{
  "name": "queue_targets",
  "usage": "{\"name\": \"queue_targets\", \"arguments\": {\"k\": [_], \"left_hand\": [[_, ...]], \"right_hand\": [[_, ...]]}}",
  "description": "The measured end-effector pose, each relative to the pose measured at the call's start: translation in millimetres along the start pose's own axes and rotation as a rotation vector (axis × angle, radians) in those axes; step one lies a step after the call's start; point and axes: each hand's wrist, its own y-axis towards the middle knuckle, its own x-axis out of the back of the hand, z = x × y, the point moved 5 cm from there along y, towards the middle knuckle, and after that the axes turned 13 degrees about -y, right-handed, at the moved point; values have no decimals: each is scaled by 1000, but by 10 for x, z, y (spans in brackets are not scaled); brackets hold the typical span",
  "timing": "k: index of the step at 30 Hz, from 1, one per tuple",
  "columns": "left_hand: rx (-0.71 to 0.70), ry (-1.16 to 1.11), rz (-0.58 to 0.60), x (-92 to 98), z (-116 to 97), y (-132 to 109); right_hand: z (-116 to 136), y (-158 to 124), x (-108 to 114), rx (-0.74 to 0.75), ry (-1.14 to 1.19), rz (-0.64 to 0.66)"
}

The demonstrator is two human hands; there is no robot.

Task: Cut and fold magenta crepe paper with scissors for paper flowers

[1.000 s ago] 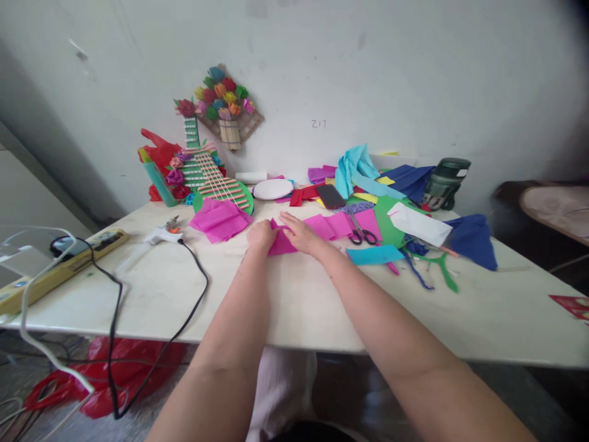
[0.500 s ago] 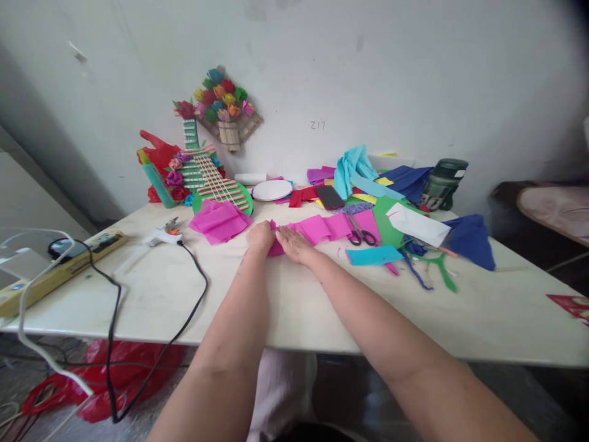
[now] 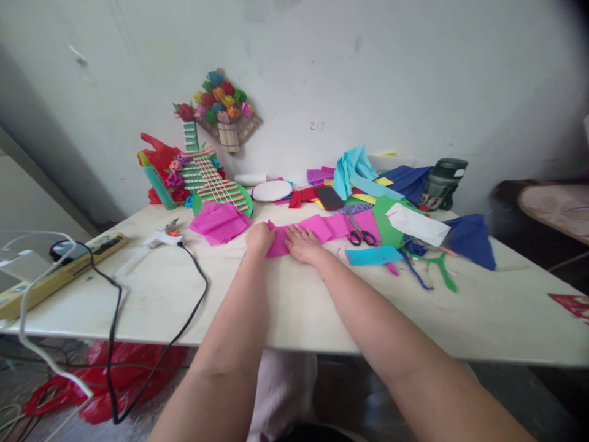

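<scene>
A long strip of pink crepe paper (image 3: 278,244) lies across the middle of the table. At its left end, my left hand (image 3: 260,239) is closed on the paper's edge. My right hand (image 3: 304,244) rests flat on the strip with its fingers stretched out. Dark-handled scissors (image 3: 361,236) lie over the strip's right part. Left of my hands is a second, folded piece of pink crepe paper (image 3: 219,223).
A white glue gun (image 3: 164,238) with a black cord and a yellow power strip (image 3: 103,242) are at left. Behind stand a paper guitar (image 3: 221,184) and a white disc (image 3: 272,191). A phone (image 3: 330,197), blue paper (image 3: 373,255) and a dark bottle (image 3: 444,184) are at right.
My right hand has slid to the right along the pink strip, away from my left hand, and more of the paper shows between them. The left hand stays at the strip's end.
</scene>
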Motion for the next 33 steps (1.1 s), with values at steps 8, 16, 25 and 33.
{"name": "queue_targets", "arguments": {"k": [8,16,25,33], "left_hand": [[8,-12,38,47,13,35],[-4,-44,106,18,50,100],[89,-387,65,8,57,137],[198,-759,234,-59,-41,-11]], "right_hand": [[6,-18,-4,-13,19,-9],[12,-38,14,-11,22,-9],[6,-9,-4,-8,7,-35],[11,-39,4,-23,-29,-5]]}}
